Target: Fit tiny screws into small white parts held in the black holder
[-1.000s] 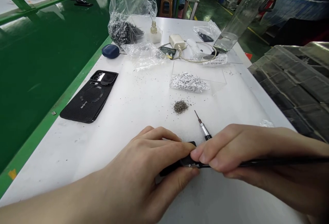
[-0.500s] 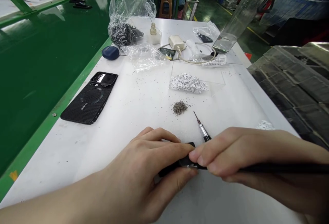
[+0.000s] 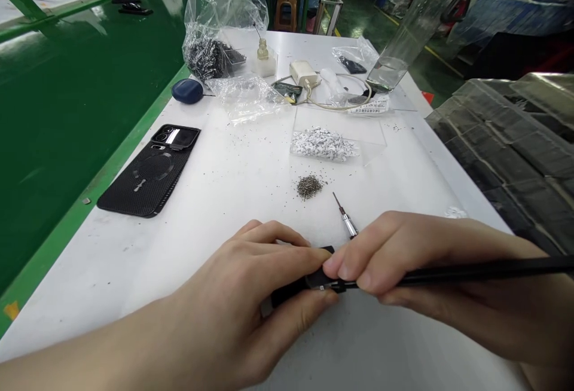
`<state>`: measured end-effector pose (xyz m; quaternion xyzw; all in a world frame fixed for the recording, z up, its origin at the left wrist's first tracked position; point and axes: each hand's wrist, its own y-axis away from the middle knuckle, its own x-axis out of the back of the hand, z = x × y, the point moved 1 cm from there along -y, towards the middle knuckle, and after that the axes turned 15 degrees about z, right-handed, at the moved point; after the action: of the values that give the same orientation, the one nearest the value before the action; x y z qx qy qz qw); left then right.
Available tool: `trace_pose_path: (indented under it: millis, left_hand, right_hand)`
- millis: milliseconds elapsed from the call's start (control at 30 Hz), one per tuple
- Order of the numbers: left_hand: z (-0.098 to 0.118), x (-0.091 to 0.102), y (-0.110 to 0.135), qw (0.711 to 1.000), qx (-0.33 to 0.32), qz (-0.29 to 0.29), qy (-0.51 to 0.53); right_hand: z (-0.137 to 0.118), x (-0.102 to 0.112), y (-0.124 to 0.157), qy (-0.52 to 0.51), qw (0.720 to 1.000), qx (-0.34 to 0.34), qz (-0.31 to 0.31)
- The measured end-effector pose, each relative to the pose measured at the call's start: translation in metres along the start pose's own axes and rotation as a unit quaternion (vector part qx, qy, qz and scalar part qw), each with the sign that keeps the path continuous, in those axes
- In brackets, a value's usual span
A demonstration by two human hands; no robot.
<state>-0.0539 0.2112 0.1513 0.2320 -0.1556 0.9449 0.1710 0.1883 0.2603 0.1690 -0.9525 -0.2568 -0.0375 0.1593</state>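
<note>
My left hand [image 3: 251,301] pinches a small black part [image 3: 296,286] on the white table [image 3: 233,182], thumb below and fingers over it. My right hand [image 3: 426,277] is closed around a long black tool [image 3: 484,271] whose tip meets that part at my fingertips. A small screwdriver [image 3: 344,219] lies on the table just behind my right fingers. A little heap of tiny dark screws [image 3: 308,186] sits beyond it, and a pile of small white pieces [image 3: 321,143] lies on a clear sheet further back.
A black phone case [image 3: 150,171] lies at the left near the green table edge [image 3: 89,191]. At the back are plastic bags with black parts [image 3: 210,56], a blue oval case [image 3: 187,90], a white charger with cable [image 3: 304,72] and a small bottle [image 3: 262,50]. Stacked dark trays [image 3: 515,140] stand right.
Both hands stay pinched together on the black part. The tool's handle has tilted up slightly in my right hand, and the view has shifted a little.
</note>
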Motion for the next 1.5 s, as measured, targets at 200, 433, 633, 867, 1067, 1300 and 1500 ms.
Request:
trace_pose_path:
  millis: [200,433,633,867,1067,1300,1500]
  left_hand:
    - [0.0013,-0.0019,-0.0035,1.000,-0.008,0.007,0.013]
    - [0.0002,-0.0020,-0.0033,1.000,-0.010,0.003,0.013]
    - [-0.0015,-0.0029,-0.0012,1.000,-0.009,0.007,0.017]
    - [0.0006,-0.0023,-0.0014,1.000,-0.011,0.005,0.014]
    - [0.0019,0.0001,-0.0026,1.000,-0.011,0.005,0.004]
    - [0.0016,-0.0023,-0.0045,1.000,-0.011,0.005,-0.005]
    - [0.0026,-0.0015,-0.0035,1.000,-0.011,0.005,0.001]
  right_hand:
    - [0.0040,-0.0002,-0.0005,-0.007,1.000,-0.018,0.011]
    - [0.0058,-0.0012,0.0049,-0.021,0.999,-0.035,0.022]
    - [0.0075,-0.0014,0.0067,-0.007,0.999,-0.027,0.021]
    - [0.0049,-0.0005,0.0054,-0.007,0.999,-0.032,0.016]
    - [0.0044,0.0001,0.0045,-0.021,0.998,-0.053,0.016]
    - [0.0048,0.0010,0.0046,-0.008,0.999,-0.031,0.004]
    - [0.0044,0.0007,0.0037,-0.013,0.999,-0.032,0.006]
